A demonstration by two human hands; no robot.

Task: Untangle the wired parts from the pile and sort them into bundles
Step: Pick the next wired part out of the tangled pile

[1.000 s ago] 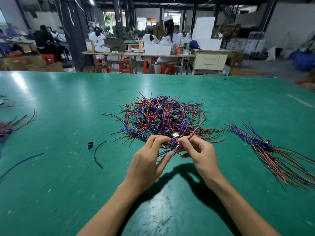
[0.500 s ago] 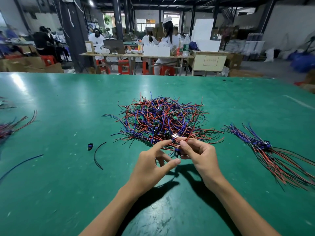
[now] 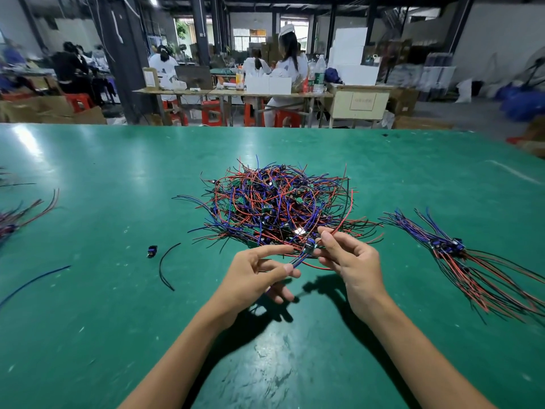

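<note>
A tangled pile of wired parts (image 3: pixel 274 202), red, blue and black leads with small green boards, lies in the middle of the green table (image 3: pixel 118 172). Just in front of it my right hand (image 3: pixel 351 264) pinches one wired part (image 3: pixel 309 248) by its small blue body. My left hand (image 3: pixel 256 276) pinches that part's blue leads between thumb and a finger, with its index finger stretched toward the pile. A sorted bundle (image 3: pixel 460 258) with aligned leads lies at the right.
A loose blue component (image 3: pixel 152 251) and a curved black wire (image 3: pixel 166 265) lie left of my hands. A blue wire (image 3: pixel 32 283) and another bundle (image 3: pixel 20 216) sit at the left edge. People work at tables beyond the far edge.
Both hands have drawn back from the pile toward me, pulling one wired part free. My left hand has shifted from the part's body to its blue leads.
</note>
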